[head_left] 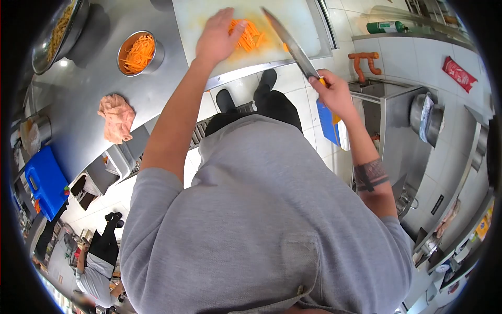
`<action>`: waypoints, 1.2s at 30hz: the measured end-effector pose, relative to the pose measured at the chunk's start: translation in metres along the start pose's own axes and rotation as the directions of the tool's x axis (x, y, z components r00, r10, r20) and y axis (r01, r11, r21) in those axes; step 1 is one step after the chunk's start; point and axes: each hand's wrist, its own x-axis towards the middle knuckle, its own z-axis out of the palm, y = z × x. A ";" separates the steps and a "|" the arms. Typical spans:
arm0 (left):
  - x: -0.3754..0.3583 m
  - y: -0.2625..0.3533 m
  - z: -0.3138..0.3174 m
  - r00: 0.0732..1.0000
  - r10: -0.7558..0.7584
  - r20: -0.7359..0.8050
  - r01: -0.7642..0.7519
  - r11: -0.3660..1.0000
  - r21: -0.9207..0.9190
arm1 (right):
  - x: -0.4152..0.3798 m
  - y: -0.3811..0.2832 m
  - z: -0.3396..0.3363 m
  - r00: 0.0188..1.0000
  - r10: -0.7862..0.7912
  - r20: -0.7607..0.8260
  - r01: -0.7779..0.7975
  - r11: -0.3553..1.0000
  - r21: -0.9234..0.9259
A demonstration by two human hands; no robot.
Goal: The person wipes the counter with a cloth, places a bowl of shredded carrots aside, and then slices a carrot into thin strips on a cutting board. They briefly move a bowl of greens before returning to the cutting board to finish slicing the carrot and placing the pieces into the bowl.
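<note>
My right hand (333, 94) is wrapped round the yellow handle of a large kitchen knife (294, 48), its blade slanting up and left over the board's right part. My left hand (218, 37) lies with fingers stretched out beside a small pile of carrot strips (252, 37), the thumb overlapping the pile's edge. Under the pile is a white cutting board (282, 15), stained orange around the carrots. To the left, a round metal container (159, 58) holds more carrot strips (139, 52).
A crumpled pinkish cloth (116, 118) lies near the edge of the steel table (94, 94). A metal bowl (76, 31) of pale food stands at the far left. A blue container (46, 180) is lower left. Behind, at lower left, another person (99, 267) stands. Orange pipes (361, 65) jut at right.
</note>
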 end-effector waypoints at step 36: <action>-0.055 -0.089 -0.140 0.759 -0.141 -0.636 0.403 0.869 0.288 | 0.040 -0.201 0.175 0.864 -0.161 0.477 -0.125 0.850 0.512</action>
